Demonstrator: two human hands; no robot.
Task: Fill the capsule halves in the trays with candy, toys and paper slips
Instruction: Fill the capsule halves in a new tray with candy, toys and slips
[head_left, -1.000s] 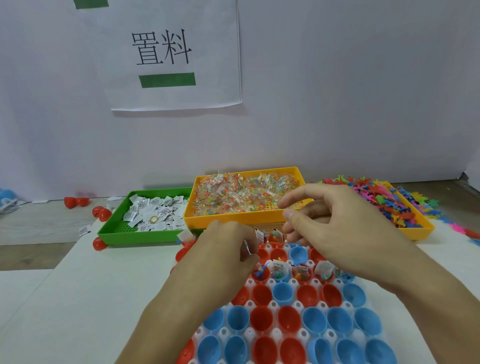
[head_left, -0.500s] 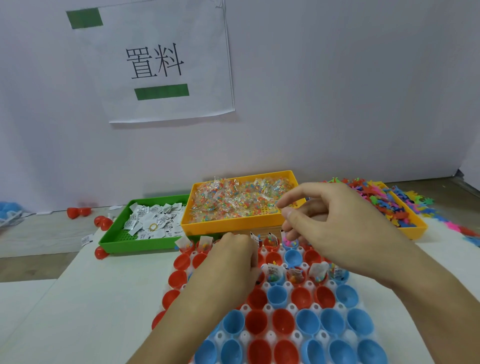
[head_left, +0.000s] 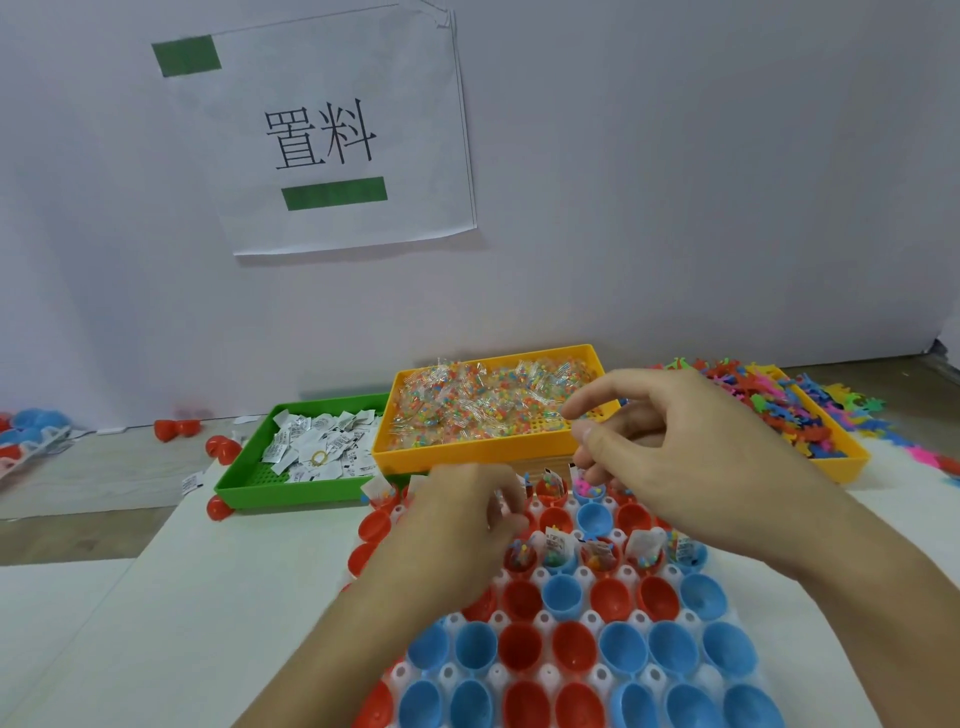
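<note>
A white capsule tray (head_left: 543, 619) in front of me holds red and blue capsule halves (head_left: 571, 647). Several halves in the far rows (head_left: 602, 557) contain candy and paper slips; the near rows are hollow. My left hand (head_left: 457, 525) hovers over the tray's far left part, fingers curled round a small blurred packet at its fingertips. My right hand (head_left: 675, 457) hangs above the far rows with fingers loosely curled. Its thumb and index finger are slightly apart with nothing seen between them.
Behind the capsule tray stand a green tray (head_left: 291, 493) of paper slips, a yellow tray (head_left: 467, 453) of candy packets and a yellow tray (head_left: 844, 460) heaped with coloured toys (head_left: 769, 402). Loose red capsule halves (head_left: 223, 448) lie at the left. A paper sign (head_left: 332, 135) hangs on the wall.
The view has tilted up a little. My left hand has slid forward over the tray's far left rows. My right hand has kept its pose above the far rows.
</note>
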